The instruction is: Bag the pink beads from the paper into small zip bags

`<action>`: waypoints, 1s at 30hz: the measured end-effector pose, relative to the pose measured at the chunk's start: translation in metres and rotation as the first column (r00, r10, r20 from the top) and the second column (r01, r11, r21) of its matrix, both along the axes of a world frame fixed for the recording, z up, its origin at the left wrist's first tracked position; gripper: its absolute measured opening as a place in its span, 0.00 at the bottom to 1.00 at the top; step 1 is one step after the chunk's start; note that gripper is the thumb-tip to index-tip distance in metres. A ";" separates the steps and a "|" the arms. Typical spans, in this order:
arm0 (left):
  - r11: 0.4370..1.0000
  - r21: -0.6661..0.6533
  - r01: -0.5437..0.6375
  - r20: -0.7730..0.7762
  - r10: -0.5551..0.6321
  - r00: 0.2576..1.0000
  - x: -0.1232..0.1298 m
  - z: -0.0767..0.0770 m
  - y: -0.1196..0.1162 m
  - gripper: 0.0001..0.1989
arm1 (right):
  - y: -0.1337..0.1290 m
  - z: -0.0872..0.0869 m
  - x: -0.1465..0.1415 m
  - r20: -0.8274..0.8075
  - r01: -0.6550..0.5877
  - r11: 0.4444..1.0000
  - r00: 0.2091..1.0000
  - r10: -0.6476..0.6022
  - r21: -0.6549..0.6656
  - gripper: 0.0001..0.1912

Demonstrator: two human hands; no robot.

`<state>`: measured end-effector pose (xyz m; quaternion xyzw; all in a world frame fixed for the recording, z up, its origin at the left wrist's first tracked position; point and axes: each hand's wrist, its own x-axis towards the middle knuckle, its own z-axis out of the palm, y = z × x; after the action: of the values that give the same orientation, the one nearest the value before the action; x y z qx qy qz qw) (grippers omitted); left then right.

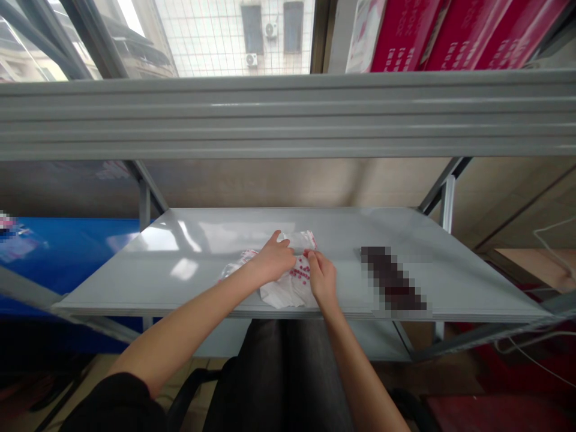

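Black long sleeve (pixel 112 408) on the left arm, plain soft fabric, bunched at the bottom-left of the view, cuff ending around the elbow. No print or logo visible on it. Left forearm (pixel 189 330) bare from cuff to wrist, smooth, slim. Left hand (pixel 274 259) bare too. Right forearm (pixel 360 372) bare, slim, running off the bottom edge of the view. Right hand (pixel 322 277) bare, long thin fingers, nails too small to make out. Under the front edge of the grey metal shelf (pixel 135 307): dark grey trousers (pixel 279 372), matte, slightly mottled cloth, dark fold down between the thighs.
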<state>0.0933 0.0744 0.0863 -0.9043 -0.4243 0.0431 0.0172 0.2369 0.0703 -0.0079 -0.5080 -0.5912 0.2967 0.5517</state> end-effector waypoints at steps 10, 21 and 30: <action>0.985 -0.169 0.032 0.370 0.034 0.928 -0.068 0.019 0.006 0.23 | 0.001 -0.001 -0.004 -0.019 0.017 1.000 1.000 -0.017 -0.012 0.21; 0.980 -0.076 0.184 0.752 -0.065 0.656 -0.072 0.025 -0.035 0.23 | -0.001 -0.003 -0.003 -0.025 0.008 1.000 1.000 -0.008 0.007 0.21; 0.991 0.134 -0.001 0.521 -0.070 0.851 -0.059 -0.012 -0.013 0.16 | 0.001 -0.004 -0.003 -0.025 0.018 1.000 1.000 -0.018 0.013 0.21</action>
<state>0.0348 0.0609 0.0748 -0.8862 -0.3986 -0.2328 -0.0398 0.2335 0.0715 -0.0124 -0.5060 -0.5816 0.2941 0.5650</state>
